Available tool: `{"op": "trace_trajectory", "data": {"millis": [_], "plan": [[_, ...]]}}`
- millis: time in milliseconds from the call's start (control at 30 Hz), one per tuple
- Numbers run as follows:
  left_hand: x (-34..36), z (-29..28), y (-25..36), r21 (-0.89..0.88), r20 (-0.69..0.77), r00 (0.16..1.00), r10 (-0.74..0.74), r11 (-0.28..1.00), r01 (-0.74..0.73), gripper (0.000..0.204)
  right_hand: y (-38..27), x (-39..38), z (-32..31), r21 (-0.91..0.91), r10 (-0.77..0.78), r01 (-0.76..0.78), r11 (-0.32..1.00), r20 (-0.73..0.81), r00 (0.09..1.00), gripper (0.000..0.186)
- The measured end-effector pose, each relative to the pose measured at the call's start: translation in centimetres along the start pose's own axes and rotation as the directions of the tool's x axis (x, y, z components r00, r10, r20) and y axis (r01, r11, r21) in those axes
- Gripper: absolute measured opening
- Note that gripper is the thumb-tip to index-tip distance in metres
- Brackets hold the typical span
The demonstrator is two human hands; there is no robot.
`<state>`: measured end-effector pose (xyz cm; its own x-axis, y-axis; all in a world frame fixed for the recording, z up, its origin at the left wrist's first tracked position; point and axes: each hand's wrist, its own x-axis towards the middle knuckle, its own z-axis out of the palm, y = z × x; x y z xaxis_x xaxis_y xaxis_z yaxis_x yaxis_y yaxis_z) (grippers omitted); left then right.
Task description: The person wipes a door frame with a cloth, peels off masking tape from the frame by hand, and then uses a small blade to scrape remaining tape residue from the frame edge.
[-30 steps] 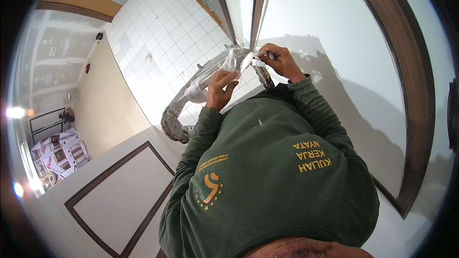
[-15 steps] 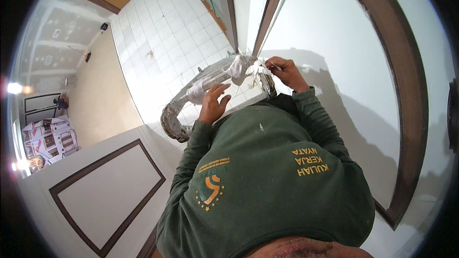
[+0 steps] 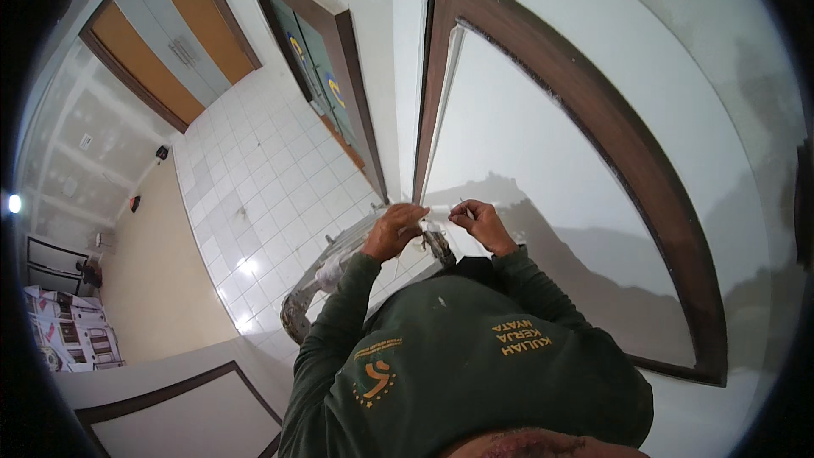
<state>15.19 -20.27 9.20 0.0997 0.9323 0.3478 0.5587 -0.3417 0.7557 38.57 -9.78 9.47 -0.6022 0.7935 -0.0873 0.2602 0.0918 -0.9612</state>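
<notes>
**Bare left hand (image 3: 394,233) and bare right hand (image 3: 483,225) raised at a paint-spattered grey metal frame (image 3: 349,242)**

Nearest, a dark green long-sleeved sweatshirt (image 3: 475,331) is seen from above. Just beyond it the frame is placed, its left part wrapped in white cloth (image 3: 329,273). Its far side is partly covered by the left hand; that grip cannot be told. The right fingertips are brought near the thumb; whether anything is pinched cannot be told. Fine handwork seems under way; steady fingertips seem called for. Farther off, white square floor tiles (image 3: 254,161) are seen.
</notes>
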Motion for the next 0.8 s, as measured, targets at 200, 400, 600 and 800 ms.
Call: {"op": "trace_trajectory", "data": {"millis": [200, 400, 600, 800], "plan": [[-0.9, 1.4, -1.0, 0.008, -0.088, 0.996, 0.005, 1.000, -0.005, 0.049, -5.4, 1.5, -1.8, 0.388, 0.033, -0.018, 0.922, -0.031, 0.999, 0.025], [-0.7, -0.9, -0.8, 0.060, -0.090, 0.996, -0.012, 0.998, 0.018, 0.053, -11.0, 3.5, -3.4, 0.404, -0.177, 0.221, 0.888, -0.143, 0.974, 0.031], [1.0, -3.5, 0.1, 0.037, -0.226, 0.971, -0.082, 0.995, 0.092, 0.038, -16.4, 4.2, -5.2, 0.215, -0.378, 0.427, 0.879, -0.234, 0.896, 0.023], [2.8, -3.7, 1.3, -0.047, -0.344, 0.922, -0.176, 0.984, 0.171, 0.021, -21.4, 4.5, -6.2, -0.045, -0.463, 0.475, 0.879, -0.327, 0.824, 0.022]]}}
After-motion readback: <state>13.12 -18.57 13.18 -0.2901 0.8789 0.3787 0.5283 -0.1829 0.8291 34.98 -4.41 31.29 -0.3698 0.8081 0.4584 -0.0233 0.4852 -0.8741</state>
